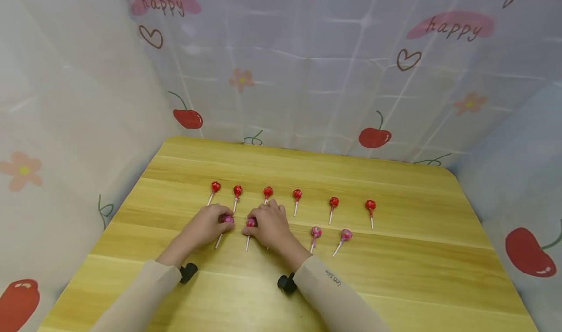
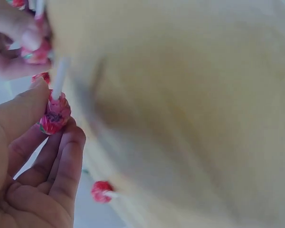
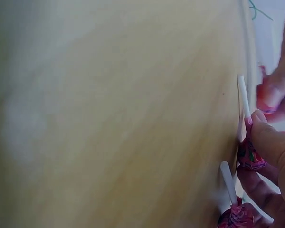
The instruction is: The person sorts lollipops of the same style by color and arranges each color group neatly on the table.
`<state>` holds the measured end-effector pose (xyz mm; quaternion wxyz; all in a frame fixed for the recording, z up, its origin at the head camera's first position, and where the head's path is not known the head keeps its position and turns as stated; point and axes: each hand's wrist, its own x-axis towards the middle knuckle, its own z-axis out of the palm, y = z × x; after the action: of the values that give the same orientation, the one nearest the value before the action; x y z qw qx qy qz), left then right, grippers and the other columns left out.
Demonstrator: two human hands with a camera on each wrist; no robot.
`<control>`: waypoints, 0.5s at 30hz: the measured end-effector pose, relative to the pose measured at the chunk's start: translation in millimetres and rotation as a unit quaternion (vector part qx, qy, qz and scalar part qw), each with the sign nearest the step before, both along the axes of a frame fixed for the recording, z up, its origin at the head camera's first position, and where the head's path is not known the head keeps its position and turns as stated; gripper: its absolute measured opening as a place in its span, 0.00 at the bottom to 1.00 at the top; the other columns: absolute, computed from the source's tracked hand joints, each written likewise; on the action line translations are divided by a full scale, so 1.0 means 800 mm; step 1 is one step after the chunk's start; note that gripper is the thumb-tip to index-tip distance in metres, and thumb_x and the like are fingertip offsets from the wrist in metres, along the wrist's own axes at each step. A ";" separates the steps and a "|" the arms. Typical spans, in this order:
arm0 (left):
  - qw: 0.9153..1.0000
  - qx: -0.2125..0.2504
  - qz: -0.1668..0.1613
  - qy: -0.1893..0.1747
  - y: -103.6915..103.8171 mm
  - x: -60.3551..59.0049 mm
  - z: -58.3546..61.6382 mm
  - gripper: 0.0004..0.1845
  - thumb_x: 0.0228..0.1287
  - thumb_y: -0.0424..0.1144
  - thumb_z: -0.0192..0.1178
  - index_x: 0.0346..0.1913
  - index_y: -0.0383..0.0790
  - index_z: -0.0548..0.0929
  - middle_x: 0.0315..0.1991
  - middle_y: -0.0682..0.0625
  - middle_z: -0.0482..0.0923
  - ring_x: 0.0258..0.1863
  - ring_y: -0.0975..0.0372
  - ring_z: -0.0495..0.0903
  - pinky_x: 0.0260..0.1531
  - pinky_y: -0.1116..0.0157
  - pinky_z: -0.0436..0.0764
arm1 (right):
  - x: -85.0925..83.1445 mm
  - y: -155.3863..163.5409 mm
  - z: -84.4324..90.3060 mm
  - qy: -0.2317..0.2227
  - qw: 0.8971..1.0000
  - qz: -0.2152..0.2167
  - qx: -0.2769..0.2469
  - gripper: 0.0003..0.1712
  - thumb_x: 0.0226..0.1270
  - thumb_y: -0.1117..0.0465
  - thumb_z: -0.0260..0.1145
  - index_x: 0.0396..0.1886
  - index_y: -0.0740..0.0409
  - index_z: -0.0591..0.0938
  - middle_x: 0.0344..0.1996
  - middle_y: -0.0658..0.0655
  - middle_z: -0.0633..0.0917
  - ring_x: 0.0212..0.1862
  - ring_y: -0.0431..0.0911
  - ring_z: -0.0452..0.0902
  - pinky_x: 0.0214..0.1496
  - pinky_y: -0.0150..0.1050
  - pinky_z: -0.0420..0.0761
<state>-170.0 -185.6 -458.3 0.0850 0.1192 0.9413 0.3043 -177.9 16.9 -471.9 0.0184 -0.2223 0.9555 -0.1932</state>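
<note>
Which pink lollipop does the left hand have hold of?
The leftmost pink lollipop in the head view. The left hand pinches its wrapped head, while the right hand holds the next pink lollipop along.

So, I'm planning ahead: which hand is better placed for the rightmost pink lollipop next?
Probably the right hand: it's nearer the rightmost pink lollipop, though pinching another. The left hand, also pinching one, is farther away.

bright head view (wrist views hazier)

Left hand (image 1: pixel 210 224) and right hand (image 1: pixel 270 226) pinch, close together.
</note>
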 end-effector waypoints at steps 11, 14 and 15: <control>1.000 0.002 0.012 0.007 -0.040 0.035 0.035 0.11 0.64 0.38 0.67 0.47 0.38 0.85 0.36 0.53 0.84 0.35 0.64 0.79 0.36 0.65 0.80 | 0.003 -0.001 0.003 -0.008 1.000 -0.001 0.004 0.20 0.59 0.38 0.71 0.43 0.45 0.87 0.40 0.45 0.85 0.43 0.44 0.66 0.46 0.40 0.62; 1.000 0.000 0.015 0.000 -0.058 0.044 0.032 0.10 0.64 0.38 0.67 0.46 0.38 0.86 0.36 0.53 0.84 0.33 0.65 0.79 0.33 0.67 0.79 | 0.003 -0.001 0.003 -0.009 1.000 -0.001 0.007 0.21 0.59 0.38 0.71 0.45 0.45 0.87 0.41 0.45 0.85 0.43 0.44 0.66 0.46 0.40 0.62; 1.000 0.000 0.016 -0.002 -0.063 0.047 0.030 0.10 0.64 0.38 0.67 0.46 0.38 0.86 0.36 0.53 0.84 0.33 0.65 0.78 0.33 0.68 0.79 | 0.003 -0.001 0.003 -0.009 1.000 -0.001 0.007 0.21 0.59 0.38 0.71 0.45 0.45 0.87 0.41 0.45 0.85 0.44 0.44 0.66 0.46 0.40 0.62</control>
<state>-132.4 -236.0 -434.3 0.0822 0.1030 0.9428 0.3061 -175.8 16.4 -469.4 0.0285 -0.2192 0.9568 -0.1887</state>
